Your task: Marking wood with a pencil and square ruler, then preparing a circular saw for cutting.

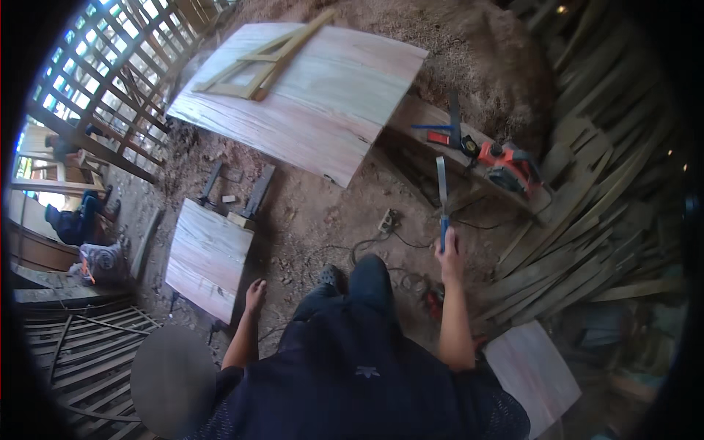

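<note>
We're looking down on a big pile of planks (587, 249) filling the right side, rough lengths lying every which way, while a slatted lattice (110, 81) is standing at the upper left and letting daylight through. Between them a large wooden panel (330, 103) is stretching across the top, its pale, pinkish grain showing. Over at the far left we're spotting another person (77, 216) in dark clothing, bending low near a light-coloured bag (104, 262). A low bench (422, 117) is running off the panel's right side, and nearer to us a smaller board (209, 257) is sitting at the left, with a wood block (240, 221) resting at its upper corner; one more pale board (534, 374) is lying at the lower right. On the large panel a narrow wooden frame (291, 55) is lying at a slant, and on the bench a red power planer (510, 167) is resting. Now the chisel (443, 198): it's pointing up and away from us, blade foremost, just short of the bench. Our right hand (450, 258) is gripping it by its blue handle. Our left hand (255, 295) is hanging just beside the smaller board, fingers loosely curled, and we're unable to tell whether they're pinching anything. Smallest of all, a socket box (389, 220) is lying on the ground, trailing its cord.
</note>
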`<move>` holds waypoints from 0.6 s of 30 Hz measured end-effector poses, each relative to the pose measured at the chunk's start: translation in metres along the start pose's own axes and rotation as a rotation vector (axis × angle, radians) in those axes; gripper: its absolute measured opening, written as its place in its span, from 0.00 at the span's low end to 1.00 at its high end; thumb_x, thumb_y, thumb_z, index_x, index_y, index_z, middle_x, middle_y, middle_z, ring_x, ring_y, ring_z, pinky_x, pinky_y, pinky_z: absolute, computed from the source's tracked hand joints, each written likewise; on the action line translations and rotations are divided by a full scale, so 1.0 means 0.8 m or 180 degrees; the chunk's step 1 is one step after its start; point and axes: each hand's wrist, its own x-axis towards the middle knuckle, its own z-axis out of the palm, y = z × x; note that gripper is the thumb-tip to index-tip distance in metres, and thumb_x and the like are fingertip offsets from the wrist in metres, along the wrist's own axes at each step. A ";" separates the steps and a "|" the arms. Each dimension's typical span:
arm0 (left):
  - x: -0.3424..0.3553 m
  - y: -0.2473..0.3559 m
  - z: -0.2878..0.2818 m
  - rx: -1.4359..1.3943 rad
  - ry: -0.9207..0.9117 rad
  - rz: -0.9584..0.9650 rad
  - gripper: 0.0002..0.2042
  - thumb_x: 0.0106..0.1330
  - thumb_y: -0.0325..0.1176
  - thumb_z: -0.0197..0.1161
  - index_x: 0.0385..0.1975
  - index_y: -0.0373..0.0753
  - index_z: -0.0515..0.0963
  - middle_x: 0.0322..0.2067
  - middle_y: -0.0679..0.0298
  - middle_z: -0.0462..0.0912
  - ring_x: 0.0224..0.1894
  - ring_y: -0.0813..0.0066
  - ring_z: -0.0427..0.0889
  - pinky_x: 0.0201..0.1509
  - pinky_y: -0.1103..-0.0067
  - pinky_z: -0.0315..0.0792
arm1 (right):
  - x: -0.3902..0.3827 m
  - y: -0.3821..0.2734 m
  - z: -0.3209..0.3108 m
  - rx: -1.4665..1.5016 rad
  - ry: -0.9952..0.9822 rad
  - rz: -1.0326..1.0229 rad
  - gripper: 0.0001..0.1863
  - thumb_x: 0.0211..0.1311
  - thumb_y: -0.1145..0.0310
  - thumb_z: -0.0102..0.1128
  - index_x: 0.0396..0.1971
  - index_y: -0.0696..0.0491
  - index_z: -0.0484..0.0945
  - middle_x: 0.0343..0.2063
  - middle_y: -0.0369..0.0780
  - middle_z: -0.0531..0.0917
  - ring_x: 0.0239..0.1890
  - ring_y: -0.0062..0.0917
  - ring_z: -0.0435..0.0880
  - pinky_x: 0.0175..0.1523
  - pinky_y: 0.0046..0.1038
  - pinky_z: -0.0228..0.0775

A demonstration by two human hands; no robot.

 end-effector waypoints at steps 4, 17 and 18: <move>0.029 0.103 0.069 -0.0869 0.0061 -0.0465 0.27 0.75 0.52 0.65 0.67 0.42 0.76 0.43 0.72 0.82 0.39 0.84 0.78 0.39 0.81 0.71 | 0.103 -0.113 0.084 -0.0938 -0.0227 -0.0275 0.21 0.83 0.48 0.52 0.55 0.51 0.78 0.27 0.30 0.74 0.25 0.12 0.70 0.27 0.17 0.61; 0.133 0.481 0.299 -0.2804 -0.0005 -0.0767 0.44 0.74 0.66 0.57 0.78 0.37 0.59 0.69 0.49 0.75 0.69 0.54 0.76 0.69 0.61 0.71 | 0.491 -0.281 0.126 -0.4264 -0.0347 -0.1498 0.22 0.69 0.55 0.66 0.55 0.54 0.85 0.42 0.53 0.89 0.46 0.45 0.90 0.51 0.39 0.80; 0.137 0.493 0.308 -0.2922 0.0197 -0.0709 0.45 0.73 0.66 0.61 0.77 0.36 0.60 0.68 0.49 0.76 0.67 0.54 0.78 0.67 0.63 0.74 | 0.509 -0.292 0.130 -0.4533 -0.0469 -0.1546 0.21 0.69 0.56 0.65 0.54 0.53 0.86 0.41 0.53 0.89 0.46 0.48 0.90 0.51 0.41 0.80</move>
